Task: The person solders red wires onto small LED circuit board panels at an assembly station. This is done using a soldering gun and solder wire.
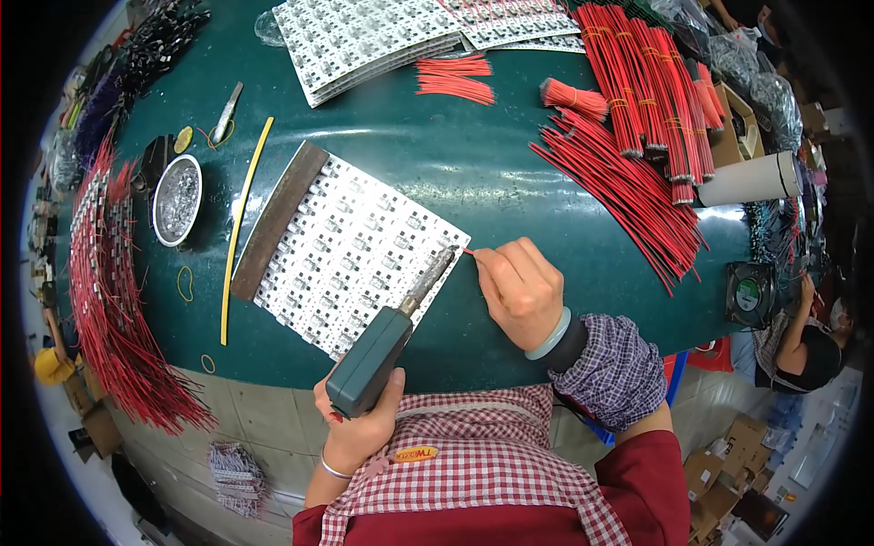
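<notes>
My left hand (366, 426) is wrapped round a dark green soldering gun (371, 360). Its metal tip reaches the upper right corner of a white circuit board panel (350, 246) covered with rows of small components. At that same corner my right hand (521, 289) pinches a short red wire (469, 251), its end close to the iron's tip; whether they touch is too small to tell. A brown bar (280, 218) lies along the panel's left edge.
Loose red wires (628, 196) and tied red bundles (642, 91) lie at right, stacked panels (364, 41) at the back. Left are a yellow strip (244, 227), a white bowl (177, 200) and wired pieces (114, 291). A small fan (750, 289) stands far right; another person (806, 346) sits beyond.
</notes>
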Demonstrator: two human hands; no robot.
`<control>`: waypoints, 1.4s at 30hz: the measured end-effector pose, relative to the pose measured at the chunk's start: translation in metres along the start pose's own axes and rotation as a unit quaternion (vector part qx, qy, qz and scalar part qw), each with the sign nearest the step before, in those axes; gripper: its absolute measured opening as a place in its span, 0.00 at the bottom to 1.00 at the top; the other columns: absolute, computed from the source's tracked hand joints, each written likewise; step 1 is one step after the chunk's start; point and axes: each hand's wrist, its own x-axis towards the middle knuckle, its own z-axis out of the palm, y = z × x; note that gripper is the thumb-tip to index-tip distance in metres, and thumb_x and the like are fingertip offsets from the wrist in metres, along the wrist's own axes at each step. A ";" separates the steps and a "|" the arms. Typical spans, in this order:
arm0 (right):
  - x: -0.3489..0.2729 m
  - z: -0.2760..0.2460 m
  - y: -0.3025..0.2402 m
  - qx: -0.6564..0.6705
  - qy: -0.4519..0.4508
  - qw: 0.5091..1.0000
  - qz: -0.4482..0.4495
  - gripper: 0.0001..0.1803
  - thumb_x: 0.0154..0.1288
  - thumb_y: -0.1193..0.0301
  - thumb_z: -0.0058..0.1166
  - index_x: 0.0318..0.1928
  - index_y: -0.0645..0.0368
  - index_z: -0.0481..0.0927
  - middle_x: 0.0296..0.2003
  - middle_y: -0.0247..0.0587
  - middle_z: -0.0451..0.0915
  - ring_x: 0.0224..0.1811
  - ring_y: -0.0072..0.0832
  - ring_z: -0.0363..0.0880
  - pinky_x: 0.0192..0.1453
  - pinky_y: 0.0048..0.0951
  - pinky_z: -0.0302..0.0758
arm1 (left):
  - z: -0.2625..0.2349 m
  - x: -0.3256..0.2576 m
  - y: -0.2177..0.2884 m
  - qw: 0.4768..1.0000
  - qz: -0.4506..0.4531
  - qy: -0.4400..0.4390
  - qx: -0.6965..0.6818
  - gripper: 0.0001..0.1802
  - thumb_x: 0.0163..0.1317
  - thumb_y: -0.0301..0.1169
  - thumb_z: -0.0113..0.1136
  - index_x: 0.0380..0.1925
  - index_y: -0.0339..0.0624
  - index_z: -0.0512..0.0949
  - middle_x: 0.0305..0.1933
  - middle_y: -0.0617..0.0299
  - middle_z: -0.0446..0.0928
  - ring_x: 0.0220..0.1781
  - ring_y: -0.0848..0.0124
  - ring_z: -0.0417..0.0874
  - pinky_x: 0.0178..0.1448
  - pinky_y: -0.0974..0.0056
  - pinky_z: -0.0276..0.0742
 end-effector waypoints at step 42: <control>-0.002 -0.004 0.003 -0.016 -0.035 0.998 -0.047 0.13 0.48 0.82 0.65 0.38 0.63 0.82 0.30 0.37 0.79 0.31 0.33 0.78 0.32 0.32 0.75 | -0.004 0.001 0.001 0.999 -0.005 -0.025 0.042 0.08 0.52 0.20 0.69 0.34 0.32 0.83 0.28 0.56 0.81 0.24 0.71 0.81 0.30 0.68 0.75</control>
